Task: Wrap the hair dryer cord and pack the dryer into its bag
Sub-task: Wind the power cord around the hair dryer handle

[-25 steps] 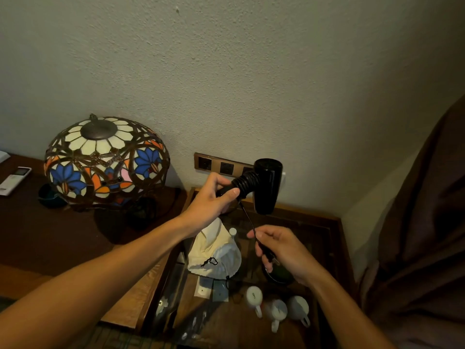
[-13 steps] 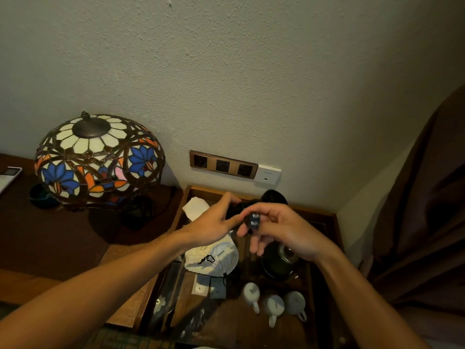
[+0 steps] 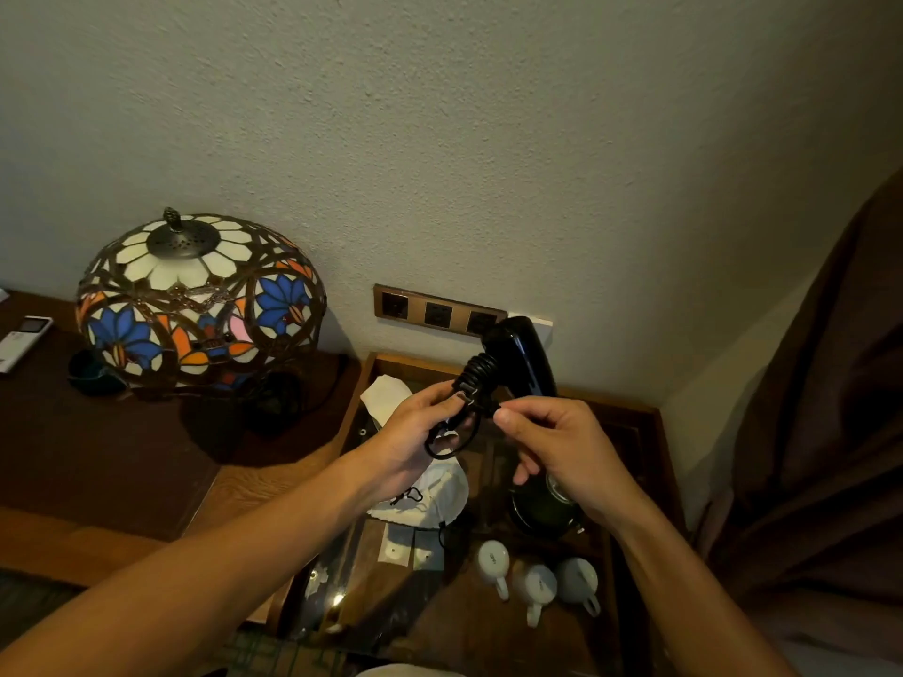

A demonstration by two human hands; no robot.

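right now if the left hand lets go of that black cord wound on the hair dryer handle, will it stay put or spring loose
The thin black cord would probably loosen: a slack loop already hangs under the left hand, so the end looks unsecured. It seems floppy rather than stiff, judging by how that loop droops. The glossy black hair dryer looks smooth, so the coils may slide.

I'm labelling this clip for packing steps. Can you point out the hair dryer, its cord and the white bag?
hair dryer [image 3: 520, 356]: head view, on the glossy black barrel.
cord [image 3: 478, 371]: head view, on the coils wound round the handle.
white bag [image 3: 432, 498]: head view, on the cloth below the left hand.
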